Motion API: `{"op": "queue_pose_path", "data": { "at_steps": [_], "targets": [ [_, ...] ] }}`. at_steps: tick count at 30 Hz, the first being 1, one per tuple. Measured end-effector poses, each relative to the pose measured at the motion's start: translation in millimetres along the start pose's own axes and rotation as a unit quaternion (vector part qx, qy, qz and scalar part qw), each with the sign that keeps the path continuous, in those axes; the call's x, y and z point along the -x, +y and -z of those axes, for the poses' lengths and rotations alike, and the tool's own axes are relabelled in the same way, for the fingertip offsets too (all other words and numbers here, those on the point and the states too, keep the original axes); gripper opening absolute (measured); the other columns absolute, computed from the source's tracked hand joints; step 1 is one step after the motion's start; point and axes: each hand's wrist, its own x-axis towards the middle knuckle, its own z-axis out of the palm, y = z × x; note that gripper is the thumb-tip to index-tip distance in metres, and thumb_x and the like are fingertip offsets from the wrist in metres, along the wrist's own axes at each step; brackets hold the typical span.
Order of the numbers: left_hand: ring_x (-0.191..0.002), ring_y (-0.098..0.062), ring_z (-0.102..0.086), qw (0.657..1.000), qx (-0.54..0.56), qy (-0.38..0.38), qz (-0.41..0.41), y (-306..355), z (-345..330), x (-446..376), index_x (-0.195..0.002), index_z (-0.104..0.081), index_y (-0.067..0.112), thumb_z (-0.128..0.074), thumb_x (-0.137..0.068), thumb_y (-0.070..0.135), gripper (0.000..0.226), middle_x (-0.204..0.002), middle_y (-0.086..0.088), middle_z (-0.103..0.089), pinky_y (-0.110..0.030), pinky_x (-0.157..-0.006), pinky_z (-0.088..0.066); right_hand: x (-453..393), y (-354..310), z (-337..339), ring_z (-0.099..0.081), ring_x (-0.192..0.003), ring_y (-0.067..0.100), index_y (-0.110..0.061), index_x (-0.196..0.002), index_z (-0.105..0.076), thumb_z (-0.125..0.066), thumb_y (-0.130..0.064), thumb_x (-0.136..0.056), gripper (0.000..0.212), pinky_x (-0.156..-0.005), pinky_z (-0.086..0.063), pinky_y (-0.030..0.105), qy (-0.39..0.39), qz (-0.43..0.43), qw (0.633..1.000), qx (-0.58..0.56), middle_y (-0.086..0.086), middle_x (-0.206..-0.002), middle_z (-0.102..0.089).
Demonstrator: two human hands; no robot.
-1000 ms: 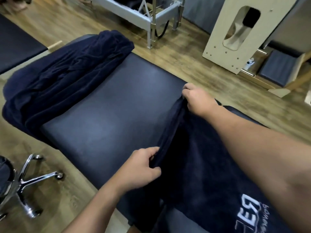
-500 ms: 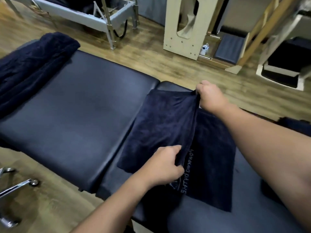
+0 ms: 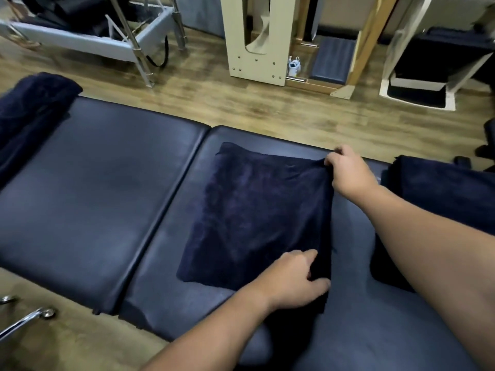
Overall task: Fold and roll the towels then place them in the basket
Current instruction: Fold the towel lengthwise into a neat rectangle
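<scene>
Folded navy towel (image 3: 257, 212) lying flat on the right-hand cushion of a padded treatment table (image 3: 107, 188). The right hand (image 3: 348, 174) pinches its far right corner; the left hand (image 3: 292, 279) pinches the near right corner. Risk: uneven release could let the upper layer slip on the smooth vinyl, skewing the edges before rolling. More navy towels (image 3: 32, 108) lie at the table's ends. No basket is visible. Wood-plank floor (image 3: 241, 105); exercise equipment behind.

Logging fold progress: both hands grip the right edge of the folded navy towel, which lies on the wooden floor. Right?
Not quite. The head view shows the folded navy towel lying on the dark padded table, not the floor. The left hand and right hand do grip its right edge.
</scene>
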Motion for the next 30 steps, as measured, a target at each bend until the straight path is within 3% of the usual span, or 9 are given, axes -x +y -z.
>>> {"op": "queue_pose_path", "data": {
  "at_steps": [2,5,8,12,16,19,22,25,30],
  "targets": [
    [-0.102,-0.023,-0.057,0.986,-0.094,0.123,-0.059,-23,-1,-1,-0.123,-0.062,0.015,-0.051,-0.098,0.041,0.038,-0.109,-0.001,-0.054,-0.041,-0.092,-0.051,12,-4,-7,-0.041,-0.122,0.042,-0.018,-0.122,-0.06,-0.058,-0.001,-0.084,0.041,-0.097,-0.047,0.051,-0.02,-0.023,0.999,0.037,0.009,-0.144,-0.039],
    [-0.117,-0.031,-0.056,0.915,-0.259,0.292,-0.099,-77,11,3,-0.126,-0.063,0.014,-0.048,-0.097,0.037,0.039,-0.133,-0.008,-0.054,-0.047,-0.095,-0.051,43,-34,-23,-0.046,-0.12,0.042,-0.014,-0.122,-0.066,-0.05,-0.027,-0.09,0.038,-0.098,-0.048,0.049,0.003,0.044,0.998,0.038,0.01,-0.139,-0.048],
    [-0.152,-0.036,-0.022,0.91,-0.337,0.241,0.025,-142,35,20,-0.156,-0.037,0.015,-0.036,-0.099,0.055,0.069,-0.166,-0.016,-0.021,-0.051,-0.119,-0.027,86,-70,-56,-0.038,-0.136,0.044,-0.023,-0.139,-0.056,-0.039,-0.058,-0.091,0.061,-0.109,-0.041,0.057,-0.048,0.101,0.994,-0.003,0.012,-0.152,-0.04],
    [-0.156,-0.023,0.013,0.91,-0.338,0.193,0.142,-190,53,43,-0.162,0.0,0.01,-0.004,-0.095,0.071,0.091,-0.168,-0.005,0.015,-0.046,-0.126,-0.008,133,-77,-94,0.009,-0.153,0.044,-0.035,-0.161,-0.008,-0.027,-0.073,-0.095,0.078,-0.12,-0.005,0.065,-0.08,0.037,0.993,0.077,0.006,-0.17,0.002],
    [-0.156,-0.028,0.01,0.908,-0.329,0.211,0.152,-180,67,34,-0.161,0.001,0.007,-0.006,-0.093,0.072,0.095,-0.168,-0.014,0.013,-0.047,-0.126,-0.01,142,-83,-90,0.009,-0.153,0.044,-0.018,-0.162,-0.011,-0.031,-0.059,-0.1,0.077,-0.119,-0.008,0.068,-0.072,-0.084,0.992,0.067,0.015,-0.169,0.002],
    [-0.155,-0.033,0.014,0.914,-0.354,0.175,0.089,-169,81,8,-0.163,0.0,0.027,-0.008,-0.093,0.07,0.083,-0.168,-0.014,0.015,-0.052,-0.125,-0.009,154,-111,-82,0.003,-0.152,0.048,-0.022,-0.16,-0.023,-0.045,-0.066,-0.088,0.087,-0.118,-0.012,0.07,-0.069,-0.018,0.996,0.049,0.019,-0.168,-0.006],
    [-0.152,-0.036,0.023,0.908,-0.388,0.134,0.082,-158,101,-27,-0.161,0.009,0.032,-0.003,-0.09,0.075,0.085,-0.166,-0.016,0.021,-0.058,-0.124,-0.004,180,-126,-84,0.028,-0.148,0.045,-0.04,-0.158,0.011,-0.043,-0.081,-0.079,0.104,-0.114,0.003,0.073,-0.159,0.038,0.985,0.05,0.01,-0.164,0.029],
    [-0.148,-0.04,0.032,0.905,-0.401,0.108,0.091,-154,121,-64,-0.157,0.023,0.033,-0.006,-0.089,0.083,0.089,-0.163,-0.018,0.03,-0.063,-0.121,0.001,199,-121,-83,0.038,-0.145,0.038,-0.041,-0.155,0.024,-0.046,-0.084,-0.077,0.113,-0.118,0.005,0.069,-0.189,0.018,0.98,0.054,0.006,-0.161,0.037],
    [-0.148,-0.049,0.023,0.918,-0.368,0.102,0.106,-143,154,-110,-0.156,0.022,0.039,-0.008,-0.082,0.09,0.094,-0.163,-0.014,0.031,-0.068,-0.118,-0.004,187,-125,-65,0.032,-0.148,0.038,-0.032,-0.159,0.009,-0.06,-0.07,-0.078,0.114,-0.122,0.005,0.06,-0.221,-0.029,0.973,0.059,0.007,-0.163,0.03]
  ]
}}
